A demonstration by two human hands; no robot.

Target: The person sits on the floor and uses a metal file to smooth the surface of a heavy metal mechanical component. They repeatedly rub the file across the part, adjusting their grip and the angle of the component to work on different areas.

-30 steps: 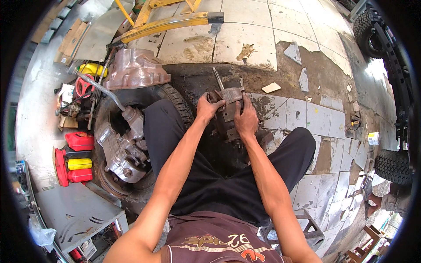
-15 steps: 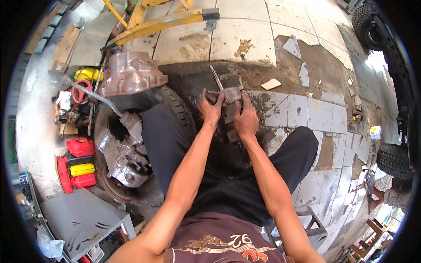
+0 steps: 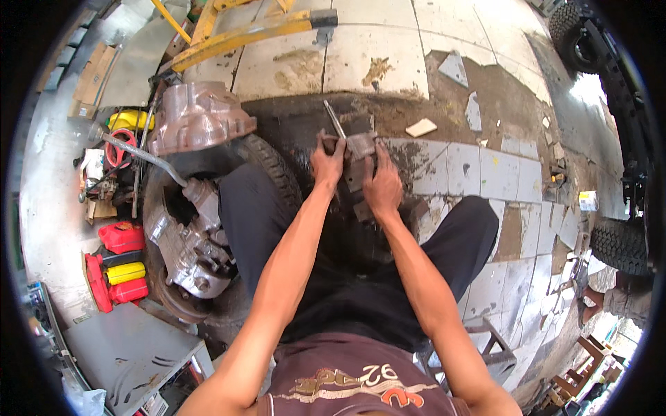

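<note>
A stubby grey metal part (image 3: 361, 146) lies between my hands, above a dark metal block on the floor. From its left side a slim shiny metal rod (image 3: 334, 119) slants up and away. My left hand (image 3: 327, 165) is closed, thumb and fingers pinching the part's left side near the foot of the rod. On the right edge, the fingers of my right hand (image 3: 383, 184) grip the same part, its thumb just below. The part's underside and exact kind cannot be made out.
A gearbox casing (image 3: 194, 246) with a long lever rests on a tyre (image 3: 267, 163) by my left knee; a rusty bell housing (image 3: 198, 118) stands beyond. Red tool cases (image 3: 123, 237) lie left. A yellow steel frame (image 3: 253, 39) crosses the far floor. Broken tiles (image 3: 474, 112) lie right.
The whole view has shifted slightly, moving the scene a little left. My right hand has slid a bit lower along the part's right side; my left hand keeps its grip.
</note>
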